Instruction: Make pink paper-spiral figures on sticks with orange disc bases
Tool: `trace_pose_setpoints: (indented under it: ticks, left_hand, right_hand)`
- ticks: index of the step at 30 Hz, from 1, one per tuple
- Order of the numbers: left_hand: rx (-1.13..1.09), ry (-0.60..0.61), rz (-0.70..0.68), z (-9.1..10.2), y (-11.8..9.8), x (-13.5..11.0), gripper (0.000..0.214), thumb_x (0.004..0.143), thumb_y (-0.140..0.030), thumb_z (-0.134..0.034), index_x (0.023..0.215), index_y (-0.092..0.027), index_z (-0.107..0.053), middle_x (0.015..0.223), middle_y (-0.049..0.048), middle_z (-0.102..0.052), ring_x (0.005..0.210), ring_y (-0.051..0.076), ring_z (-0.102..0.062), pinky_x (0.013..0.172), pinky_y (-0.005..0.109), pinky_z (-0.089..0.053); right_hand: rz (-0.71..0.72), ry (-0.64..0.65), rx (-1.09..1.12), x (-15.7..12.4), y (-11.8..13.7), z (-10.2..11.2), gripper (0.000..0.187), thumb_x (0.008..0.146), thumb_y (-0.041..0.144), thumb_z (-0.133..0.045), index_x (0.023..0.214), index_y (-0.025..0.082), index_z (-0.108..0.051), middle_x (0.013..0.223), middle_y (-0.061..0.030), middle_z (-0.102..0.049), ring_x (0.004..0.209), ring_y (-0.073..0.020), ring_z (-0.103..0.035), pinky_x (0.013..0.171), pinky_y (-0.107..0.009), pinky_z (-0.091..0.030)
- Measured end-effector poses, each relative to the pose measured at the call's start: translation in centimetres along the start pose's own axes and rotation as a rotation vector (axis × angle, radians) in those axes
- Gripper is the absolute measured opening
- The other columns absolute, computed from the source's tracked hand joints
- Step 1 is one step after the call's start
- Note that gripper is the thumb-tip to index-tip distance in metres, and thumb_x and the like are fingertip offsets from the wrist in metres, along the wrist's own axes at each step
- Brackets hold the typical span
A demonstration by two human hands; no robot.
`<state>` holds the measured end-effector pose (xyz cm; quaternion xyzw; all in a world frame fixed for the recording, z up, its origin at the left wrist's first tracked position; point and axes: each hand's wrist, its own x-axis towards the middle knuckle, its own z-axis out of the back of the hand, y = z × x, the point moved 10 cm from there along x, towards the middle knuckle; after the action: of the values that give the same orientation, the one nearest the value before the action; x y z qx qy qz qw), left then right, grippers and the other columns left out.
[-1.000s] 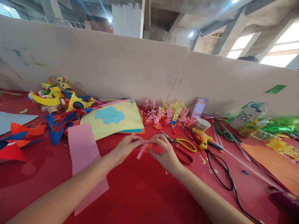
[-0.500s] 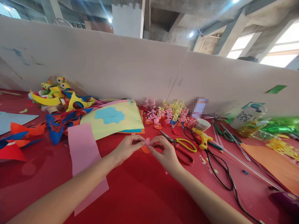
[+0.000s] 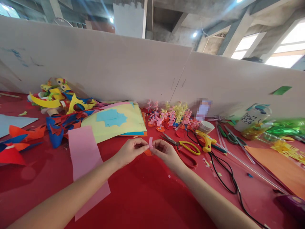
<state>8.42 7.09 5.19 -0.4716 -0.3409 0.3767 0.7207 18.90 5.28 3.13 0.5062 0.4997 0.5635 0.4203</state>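
My left hand and my right hand meet over the red table, fingertips pinched together. Between them stands a short pink paper strip, folded or rolled, with a small orange paper disc just under it. Both hands grip this little piece. Yellow-handled scissors lie right beside my right hand. A long pink paper sheet lies under and beside my left forearm.
A cluster of finished pink and yellow curled pieces stands at the back. A yellow glue gun with a black cord lies to the right. Coloured paper sheets, cut scraps, an orange sheet and a cardboard wall surround the spot.
The pink strip hung long and slanted below my fingers a second ago; now it is short and upright between the fingertips. My right hand has turned and closed in slightly.
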Motion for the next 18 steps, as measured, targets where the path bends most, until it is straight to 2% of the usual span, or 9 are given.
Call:
trace_pose_setpoints:
  ticks: [5, 10, 13, 18]
  left_hand:
    - [0.079, 0.004, -0.025, -0.2, 0.0, 0.0, 0.017, 0.074, -0.031, -0.058, 0.069, -0.017, -0.065, 0.072, 0.0022, -0.064, 0.071, 0.016, -0.058, 0.068, 0.028, -0.046]
    - [0.064, 0.054, -0.031, -0.9, 0.2, 0.0, 0.019, 0.076, -0.033, -0.059, 0.074, -0.016, -0.068, 0.075, 0.0034, -0.065, 0.075, 0.017, -0.059, 0.07, 0.027, -0.046]
    - [0.076, 0.025, -0.046, -0.6, 0.1, 0.0, 0.016, 0.075, -0.03, -0.06, 0.072, -0.018, -0.069, 0.073, 0.0027, -0.065, 0.073, 0.016, -0.059, 0.069, 0.027, -0.045]
    - [0.095, -0.033, -0.05, 0.1, 0.0, 0.1, 0.018, 0.075, -0.032, -0.06, 0.065, -0.018, -0.067, 0.067, 0.0013, -0.063, 0.07, 0.016, -0.057, 0.069, 0.027, -0.044]
  right_hand:
    - [-0.02, 0.009, -0.026, 0.2, -0.2, 0.2, 0.03, 0.071, 0.047, -0.064, 0.071, 0.018, -0.057, 0.065, 0.0006, -0.058, 0.06, -0.012, -0.056, 0.061, -0.026, -0.048]
    - [0.034, -0.033, -0.017, 0.3, -0.1, 0.6, 0.031, 0.072, 0.048, -0.062, 0.069, 0.018, -0.056, 0.064, 0.0012, -0.056, 0.058, -0.0114, -0.054, 0.059, -0.025, -0.047]
    - [0.059, -0.058, -0.058, 0.2, 0.0, 0.7, 0.03, 0.073, 0.047, -0.061, 0.069, 0.018, -0.056, 0.064, 0.0008, -0.056, 0.058, -0.0116, -0.054, 0.058, -0.025, -0.047]
    - [0.206, -0.186, -0.163, -0.5, 1.9, 1.8, 0.02, 0.074, 0.036, -0.064, 0.077, 0.021, -0.052, 0.066, 0.0023, -0.056, 0.059, -0.0119, -0.056, 0.056, -0.024, -0.048]
